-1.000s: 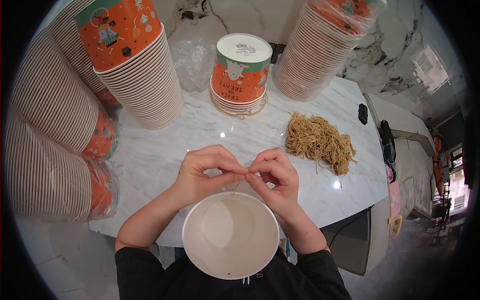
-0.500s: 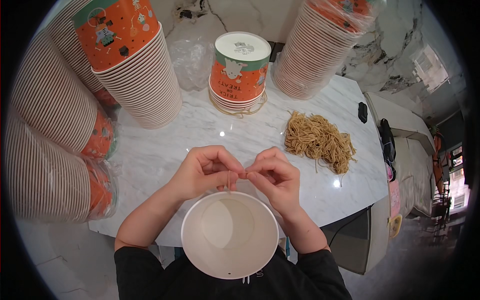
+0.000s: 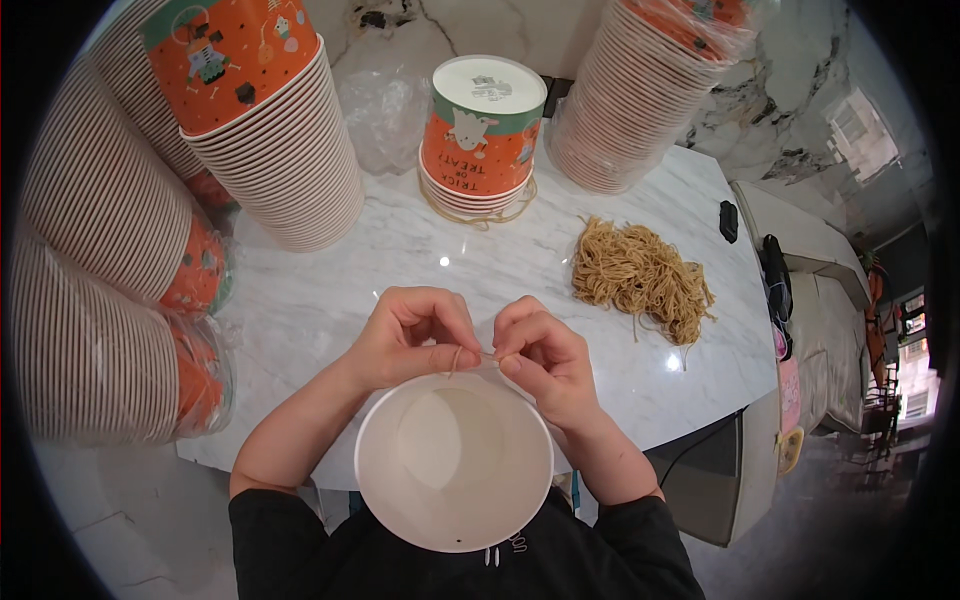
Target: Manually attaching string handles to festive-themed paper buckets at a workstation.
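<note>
A white-lined paper bucket (image 3: 455,500) rests close against my body, its mouth facing up and a small hole near the rim on my side. Just beyond its far rim, my left hand (image 3: 415,335) pinches a thin tan string (image 3: 455,362) between thumb and forefinger. Close beside it, my right hand (image 3: 545,355) is also closed in a pinch on the string, a short stretch of which spans the fingertips. Where the string meets the bucket's far rim is partly hidden by my fingers.
A heap of tan strings (image 3: 640,275) lies to the right. Upside-down orange and green buckets (image 3: 478,150) stand at the back with string around their base. Tall bucket stacks rise at left (image 3: 285,160) and back right (image 3: 635,100). Clear plastic (image 3: 385,120) lies behind; a black object (image 3: 728,222) sits far right.
The bucket has shifted slightly up and to the left. My fingertips have drawn a little apart, with the string stretched between them.
</note>
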Tool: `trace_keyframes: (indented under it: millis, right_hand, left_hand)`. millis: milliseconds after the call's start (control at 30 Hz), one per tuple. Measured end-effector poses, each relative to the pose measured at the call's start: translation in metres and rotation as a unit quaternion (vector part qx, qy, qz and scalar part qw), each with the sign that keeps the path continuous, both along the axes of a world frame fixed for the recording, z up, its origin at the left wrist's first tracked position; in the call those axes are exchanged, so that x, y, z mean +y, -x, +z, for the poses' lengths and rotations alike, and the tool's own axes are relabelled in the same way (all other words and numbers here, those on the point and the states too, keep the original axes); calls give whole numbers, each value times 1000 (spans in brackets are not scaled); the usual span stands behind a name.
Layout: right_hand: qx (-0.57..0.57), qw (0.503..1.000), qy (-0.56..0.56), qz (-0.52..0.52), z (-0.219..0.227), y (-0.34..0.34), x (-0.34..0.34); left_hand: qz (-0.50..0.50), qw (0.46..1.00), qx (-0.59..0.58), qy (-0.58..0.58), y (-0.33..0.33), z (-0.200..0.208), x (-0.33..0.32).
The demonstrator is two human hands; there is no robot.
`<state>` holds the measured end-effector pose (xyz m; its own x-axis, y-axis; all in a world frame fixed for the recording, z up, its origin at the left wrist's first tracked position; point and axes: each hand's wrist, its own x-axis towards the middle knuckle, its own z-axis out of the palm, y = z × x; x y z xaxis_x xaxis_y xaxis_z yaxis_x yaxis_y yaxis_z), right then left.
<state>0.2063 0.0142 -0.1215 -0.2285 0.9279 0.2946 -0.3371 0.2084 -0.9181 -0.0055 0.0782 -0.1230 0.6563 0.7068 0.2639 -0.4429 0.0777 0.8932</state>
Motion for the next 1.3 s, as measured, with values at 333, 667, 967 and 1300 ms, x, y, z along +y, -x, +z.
trace_keyframes:
  millis: [333, 667, 967, 1300]
  right_hand:
    - [-188, 964, -131, -137, 9, 1, 3]
    - [-213, 960, -166, -80, 38, 9, 15]
    - [-296, 932, -198, -71, 56, 26, 18]
    - [-339, 897, -236, -157, 59, 36, 12]
  left_hand:
    - [142, 863, 212, -437, 21, 48, 9]
    - [145, 857, 202, -451, 41, 69, 7]
    - [104, 875, 245, -403, 48, 79, 5]
    - [-28, 972, 224, 64, 42, 67, 7]
